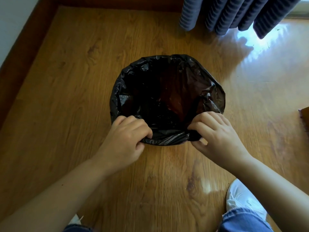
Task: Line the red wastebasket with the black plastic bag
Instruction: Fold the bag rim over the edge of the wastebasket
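Note:
The black plastic bag (133, 76) lies spread open over a round wastebasket on the wooden floor, its edge folded over the rim all the way round. The red wastebasket (175, 97) shows only as a reddish tint through the thin plastic inside; its outer wall is hidden. My left hand (127, 136) pinches the bag's near edge at the left. My right hand (215, 133) grips the same near edge at the right. Between the two hands the plastic is bunched into a taut roll.
A grey-blue pleated curtain (234, 15) hangs at the top right above a bright patch of sunlit floor. A dark wooden skirting (25, 56) runs along the left. My white shoe (240, 198) and jeans sit at the bottom right. A brown object's corner (304, 113) pokes in at the right edge.

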Demonstrator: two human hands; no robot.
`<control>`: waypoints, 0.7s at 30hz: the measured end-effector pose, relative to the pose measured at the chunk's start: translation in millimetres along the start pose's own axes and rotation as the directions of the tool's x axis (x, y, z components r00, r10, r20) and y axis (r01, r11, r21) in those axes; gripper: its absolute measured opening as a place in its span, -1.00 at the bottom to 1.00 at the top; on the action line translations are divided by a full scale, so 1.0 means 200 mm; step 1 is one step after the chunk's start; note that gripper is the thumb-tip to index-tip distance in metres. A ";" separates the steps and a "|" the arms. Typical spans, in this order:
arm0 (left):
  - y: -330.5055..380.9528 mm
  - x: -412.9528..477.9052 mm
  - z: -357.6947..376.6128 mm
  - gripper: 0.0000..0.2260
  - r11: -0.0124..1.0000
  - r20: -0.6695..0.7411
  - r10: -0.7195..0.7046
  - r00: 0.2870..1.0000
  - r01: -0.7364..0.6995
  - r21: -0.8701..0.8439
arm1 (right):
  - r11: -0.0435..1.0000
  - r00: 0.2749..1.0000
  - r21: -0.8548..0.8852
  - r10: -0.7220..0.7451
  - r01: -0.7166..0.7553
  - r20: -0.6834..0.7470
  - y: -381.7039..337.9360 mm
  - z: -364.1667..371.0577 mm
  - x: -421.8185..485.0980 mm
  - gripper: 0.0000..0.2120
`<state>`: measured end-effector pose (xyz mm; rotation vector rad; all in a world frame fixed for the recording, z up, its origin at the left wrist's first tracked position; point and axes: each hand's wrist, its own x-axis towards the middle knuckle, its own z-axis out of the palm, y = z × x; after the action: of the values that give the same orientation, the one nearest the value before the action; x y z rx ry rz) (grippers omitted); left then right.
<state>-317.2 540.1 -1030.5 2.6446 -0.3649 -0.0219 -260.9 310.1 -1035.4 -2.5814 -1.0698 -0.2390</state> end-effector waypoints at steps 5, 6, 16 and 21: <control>0.04 0.01 -0.02 -0.81 0.999 0.018 0.002 1.000 -0.003 0.041 | 0.997 0.997 0.029 0.074 -0.073 -0.027 -0.02 0.02 0.00 -0.90; 0.07 0.01 -0.01 -0.77 1.000 0.013 0.013 1.000 -0.013 0.020 | 0.996 0.996 0.037 0.082 -0.081 -0.027 -0.03 0.03 0.00 -0.89; 0.17 0.03 0.12 -0.85 0.996 -0.041 -0.062 0.997 0.059 -0.071 | 0.993 0.999 0.109 0.041 -0.041 0.001 -0.09 0.00 -0.04 -0.69; 0.14 0.02 0.09 -0.87 0.996 -0.015 -0.021 1.000 0.020 -0.085 | 0.986 0.990 0.123 -0.124 0.114 0.071 -0.13 0.00 0.00 -0.81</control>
<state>-321.3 506.5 -1034.0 2.5634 -0.3247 -0.0224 -279.3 328.1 -1027.9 -2.4425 -1.2296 -0.1001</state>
